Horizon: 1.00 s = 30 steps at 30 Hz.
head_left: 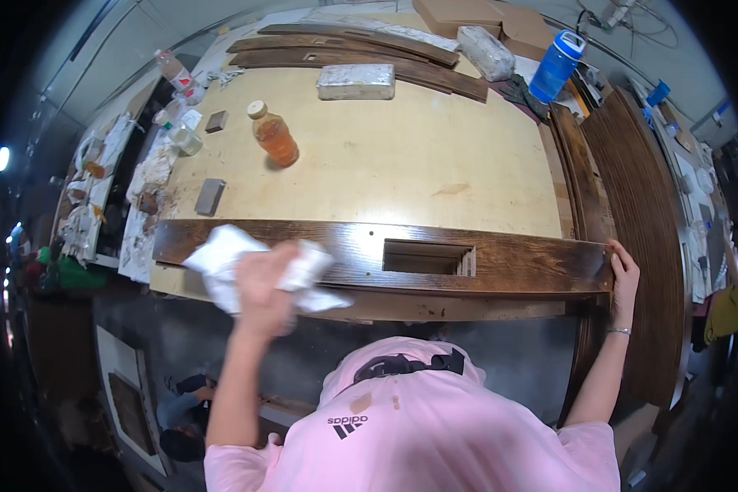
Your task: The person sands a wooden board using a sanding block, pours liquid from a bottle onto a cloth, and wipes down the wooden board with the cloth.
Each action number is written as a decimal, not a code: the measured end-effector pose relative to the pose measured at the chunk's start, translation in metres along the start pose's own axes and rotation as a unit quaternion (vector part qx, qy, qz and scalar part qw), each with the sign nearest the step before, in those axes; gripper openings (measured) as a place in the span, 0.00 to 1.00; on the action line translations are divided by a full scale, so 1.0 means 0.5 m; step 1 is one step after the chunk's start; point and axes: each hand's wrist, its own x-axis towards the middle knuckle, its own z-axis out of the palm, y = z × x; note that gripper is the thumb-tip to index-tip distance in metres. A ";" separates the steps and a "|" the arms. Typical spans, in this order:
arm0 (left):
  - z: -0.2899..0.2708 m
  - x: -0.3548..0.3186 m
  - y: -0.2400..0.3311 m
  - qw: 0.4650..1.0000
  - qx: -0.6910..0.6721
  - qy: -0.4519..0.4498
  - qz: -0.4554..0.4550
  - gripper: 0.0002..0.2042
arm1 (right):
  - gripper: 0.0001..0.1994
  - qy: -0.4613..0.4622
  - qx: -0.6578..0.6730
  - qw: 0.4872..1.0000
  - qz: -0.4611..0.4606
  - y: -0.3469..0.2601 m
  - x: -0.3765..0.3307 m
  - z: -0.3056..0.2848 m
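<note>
A dark brown wooden board [533, 261] with a rectangular cutout lies along the near edge of the table. My left hand [264, 283], a little blurred, is closed on a crumpled white cloth [221, 254] over the board's left part. The cloth hangs past the board's near edge. At the far right end, my right hand [623, 275] grips the board, its fingertips on the end and top edge. Part of that grip is hidden behind the board's end.
On the pale tabletop [402, 164] stand a bottle of orange liquid [275, 135], small grey blocks [210, 197] and a wrapped brick-shaped block [356, 82]. Dark boards [344, 57] lie at the back. A blue bottle [558, 67] stands back right; brown panels [644, 221] lean right. Another person [184, 418] is lower left.
</note>
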 end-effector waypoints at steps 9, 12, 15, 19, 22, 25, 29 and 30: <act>-0.020 0.076 0.080 0.997 -0.060 -0.001 -0.042 0.23 | 0.52 -0.200 -0.250 0.896 -0.307 -0.422 -0.154 0.415; -0.004 0.086 0.084 0.994 0.035 -0.093 0.051 0.24 | 0.59 -0.297 -0.307 0.845 -0.321 -0.427 -0.182 0.506; -0.019 -0.027 -0.162 0.983 0.156 -0.040 -0.089 0.21 | 0.55 -0.269 -0.319 0.841 -0.346 -0.414 -0.205 0.543; -0.201 -0.134 -0.383 0.932 0.104 0.133 -0.321 0.18 | 0.52 -0.246 -0.307 0.834 -0.386 -0.425 -0.217 0.551; -0.173 -0.023 -0.218 0.881 -0.136 0.210 -0.401 0.20 | 0.51 -0.229 -0.315 0.834 -0.391 -0.413 -0.218 0.561; -0.084 0.014 -0.095 0.992 0.032 -0.046 -0.109 0.23 | 0.51 -0.222 -0.314 0.833 -0.398 -0.401 -0.218 0.552; -0.092 -0.022 -0.250 0.951 0.248 -0.105 -0.153 0.25 | 0.52 -0.217 -0.319 0.828 -0.406 -0.398 -0.219 0.548; -0.125 -0.011 -0.302 0.937 0.167 -0.093 -0.291 0.21 | 0.53 -0.215 -0.326 0.827 -0.404 -0.398 -0.221 0.547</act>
